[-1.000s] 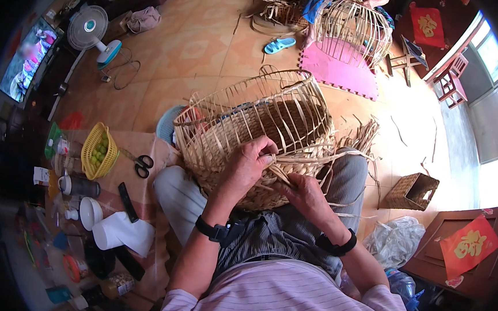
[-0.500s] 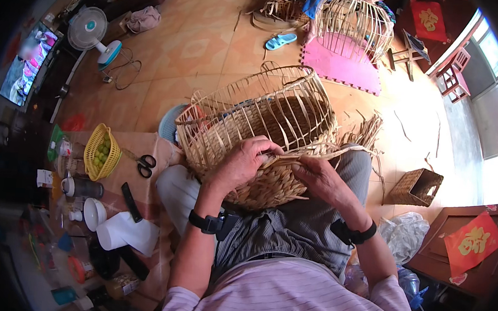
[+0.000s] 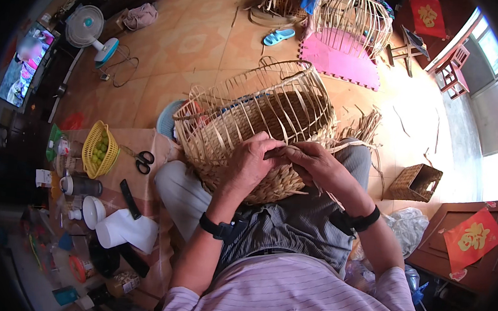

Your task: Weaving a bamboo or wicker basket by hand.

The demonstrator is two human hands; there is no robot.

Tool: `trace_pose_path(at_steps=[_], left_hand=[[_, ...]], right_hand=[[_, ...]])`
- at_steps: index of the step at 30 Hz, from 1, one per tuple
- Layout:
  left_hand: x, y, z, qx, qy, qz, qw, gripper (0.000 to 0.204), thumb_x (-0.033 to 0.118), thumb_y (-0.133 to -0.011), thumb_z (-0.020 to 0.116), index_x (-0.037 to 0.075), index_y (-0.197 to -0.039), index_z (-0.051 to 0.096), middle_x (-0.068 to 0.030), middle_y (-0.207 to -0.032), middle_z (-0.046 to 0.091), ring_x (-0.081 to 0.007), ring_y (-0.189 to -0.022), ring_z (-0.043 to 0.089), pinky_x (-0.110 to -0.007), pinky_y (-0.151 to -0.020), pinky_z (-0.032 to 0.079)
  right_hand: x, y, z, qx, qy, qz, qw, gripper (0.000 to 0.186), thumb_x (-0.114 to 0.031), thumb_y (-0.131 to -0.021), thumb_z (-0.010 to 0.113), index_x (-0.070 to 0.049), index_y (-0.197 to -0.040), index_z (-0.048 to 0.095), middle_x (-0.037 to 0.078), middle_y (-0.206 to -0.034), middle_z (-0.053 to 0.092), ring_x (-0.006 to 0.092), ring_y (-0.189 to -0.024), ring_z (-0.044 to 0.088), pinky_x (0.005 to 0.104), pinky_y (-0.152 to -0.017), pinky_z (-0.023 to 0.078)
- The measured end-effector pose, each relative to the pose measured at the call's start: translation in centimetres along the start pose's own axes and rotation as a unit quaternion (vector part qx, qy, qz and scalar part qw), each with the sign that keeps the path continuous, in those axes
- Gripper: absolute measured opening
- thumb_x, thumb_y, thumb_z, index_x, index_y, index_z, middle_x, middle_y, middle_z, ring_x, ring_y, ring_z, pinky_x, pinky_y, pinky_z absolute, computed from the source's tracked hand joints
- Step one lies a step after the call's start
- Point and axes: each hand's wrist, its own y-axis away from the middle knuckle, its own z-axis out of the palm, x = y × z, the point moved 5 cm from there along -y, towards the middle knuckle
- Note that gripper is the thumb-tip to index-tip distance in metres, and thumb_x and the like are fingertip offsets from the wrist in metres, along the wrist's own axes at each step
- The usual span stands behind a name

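Note:
A partly woven basket lies on its side across my lap, its mouth turned away and its bare stakes standing out beyond the woven part. My left hand is closed at the basket's near side, thumb and fingers pinching a dried plant strip. Close beside it, my right hand also grips this strip with bent fingers, the fingertips of both hands nearly touching. Loose strip ends stick out around the right hand. A bundle of dried strips lies just past my right knee.
Left of me a low table carries scissors, a yellow basket of green fruit, a white paper roll and bottles. A fan stands beyond. A small woven box sits right; another person works on a basket ahead.
My right hand has moved left and a little up, so the two hands are now close together. The long strip held between them no longer stretches out to the right.

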Motion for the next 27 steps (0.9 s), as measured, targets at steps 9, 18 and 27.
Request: trace_pose_path(at_steps=[9,18,27], left_hand=[[-0.4,0.1,0.5,0.045,-0.044,-0.018,0.998,0.028,0.020,-0.086,0.082,0.002,-0.106,0.073,-0.0123,-0.094,0.070,-0.0336,-0.087,0.069,-0.042,-0.076,0.054],[0.0,0.4,0.6,0.080,-0.038,0.003,0.996,0.018,0.013,-0.089,0.077,0.002,-0.102,0.070,-0.0155,-0.095,0.069,-0.0364,-0.089,0.069,-0.045,-0.077,0.053],[-0.3,0.7,1.1,0.155,-0.012,-0.012,0.988,0.029,0.013,-0.090,0.074,0.009,-0.112,0.056,-0.0209,-0.086,0.069,-0.0447,-0.082,0.069,-0.053,-0.066,0.053]], right_hand=[[-6.4,7.2,-6.9,-0.039,-0.405,-0.276,0.871,0.038,-0.036,-0.115,0.037,-0.004,-0.115,0.056,0.005,-0.084,0.059,0.0173,-0.068,0.060,0.0306,-0.058,0.051],[-1.0,1.0,-1.4,0.116,0.234,-0.135,0.956,0.037,-0.031,-0.099,0.074,0.004,-0.104,0.063,0.018,-0.078,0.068,0.0227,-0.064,0.062,0.0390,-0.059,0.049],[0.6,-7.0,-1.6,0.195,-0.026,-0.118,0.973,0.022,-0.022,-0.101,0.069,-0.001,-0.098,0.071,0.003,-0.078,0.072,0.0102,-0.062,0.063,0.0272,-0.056,0.053]])
